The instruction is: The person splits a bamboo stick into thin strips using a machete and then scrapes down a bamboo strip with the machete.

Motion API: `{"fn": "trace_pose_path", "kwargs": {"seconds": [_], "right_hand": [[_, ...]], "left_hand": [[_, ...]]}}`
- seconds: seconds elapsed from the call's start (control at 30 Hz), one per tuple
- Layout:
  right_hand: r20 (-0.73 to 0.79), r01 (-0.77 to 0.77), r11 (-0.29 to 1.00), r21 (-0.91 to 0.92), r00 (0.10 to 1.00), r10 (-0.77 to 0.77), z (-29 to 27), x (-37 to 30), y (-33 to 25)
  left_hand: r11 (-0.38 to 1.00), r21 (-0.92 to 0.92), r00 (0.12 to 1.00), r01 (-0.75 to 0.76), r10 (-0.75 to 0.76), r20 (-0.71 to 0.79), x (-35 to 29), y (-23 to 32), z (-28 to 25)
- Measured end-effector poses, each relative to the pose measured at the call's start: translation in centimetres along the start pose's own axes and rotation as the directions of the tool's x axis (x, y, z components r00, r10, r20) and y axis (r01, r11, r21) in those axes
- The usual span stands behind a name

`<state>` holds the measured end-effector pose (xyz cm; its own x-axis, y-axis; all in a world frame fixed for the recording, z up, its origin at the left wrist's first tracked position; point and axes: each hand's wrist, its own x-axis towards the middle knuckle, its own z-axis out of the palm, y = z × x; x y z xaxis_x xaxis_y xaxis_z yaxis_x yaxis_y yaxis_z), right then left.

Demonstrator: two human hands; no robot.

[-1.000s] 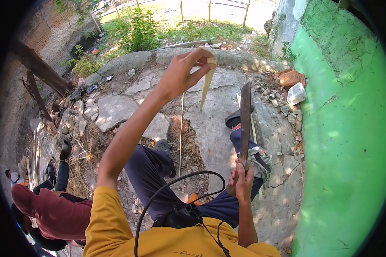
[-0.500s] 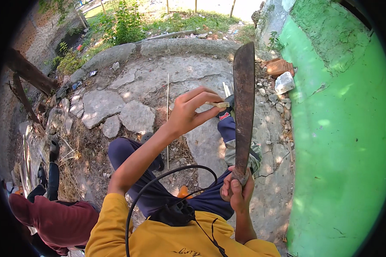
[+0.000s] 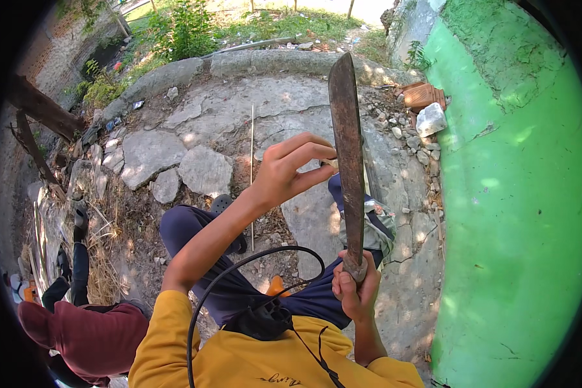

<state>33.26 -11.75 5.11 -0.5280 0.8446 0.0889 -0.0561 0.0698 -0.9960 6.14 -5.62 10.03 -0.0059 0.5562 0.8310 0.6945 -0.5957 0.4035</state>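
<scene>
My right hand (image 3: 357,288) is wrapped round the handle of a machete (image 3: 348,142). Its long, dark, rust-stained blade points away from me, tip at the far end. My left hand (image 3: 291,169) is closed in a pinch on a small pale strip (image 3: 332,163), seemingly wood or bamboo. The strip's far end goes behind the blade, so whether the two touch cannot be made out. Beneath the blade lies grey and dark blue cloth (image 3: 376,231) around my outstretched leg. A long thin stick (image 3: 253,174) lies on the ground left of my left hand.
A green wall (image 3: 511,213) rises on my right, with a white stone block (image 3: 431,120), an orange-brown block (image 3: 423,96) and rubble at its foot. Broken concrete slabs (image 3: 205,173) lie left. A person in a maroon top (image 3: 97,336) is at lower left. A black cable (image 3: 239,257) loops before me.
The machete has shifted left and tilted, its blade now covering much of the pale strip. My right hand has lowered slightly, while my left hand stays nearly in place.
</scene>
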Motion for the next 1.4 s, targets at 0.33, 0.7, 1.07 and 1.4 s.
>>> {"fn": "trace_pose_path", "kwargs": {"seconds": [0.33, 0.7, 1.07, 1.4], "right_hand": [[-0.014, 0.004, 0.999, -0.040, 1.000, -0.004, 0.0, -0.1, 0.1], [-0.010, 0.023, 0.992, -0.123, 1.000, -0.025, 0.2, 0.2, 0.0], [0.003, 0.045, 0.968, -0.245, 0.999, -0.046, 0.5, 0.3, -1.2], [-0.122, 0.076, 0.961, -0.265, 0.986, -0.112, 1.7, 5.9, -4.9]], "left_hand": [[0.999, -0.023, 0.999, 0.030, -0.030, -0.012, -0.2, 0.0, -0.2], [0.999, -0.009, 0.999, 0.035, -0.036, -0.029, -0.2, -0.2, -0.4], [0.919, -0.190, 0.915, 0.346, -0.286, 0.283, -0.9, -8.3, 1.9], [0.752, -0.078, 0.745, 0.654, -0.623, 0.238, -0.7, -14.5, 7.7]]}}
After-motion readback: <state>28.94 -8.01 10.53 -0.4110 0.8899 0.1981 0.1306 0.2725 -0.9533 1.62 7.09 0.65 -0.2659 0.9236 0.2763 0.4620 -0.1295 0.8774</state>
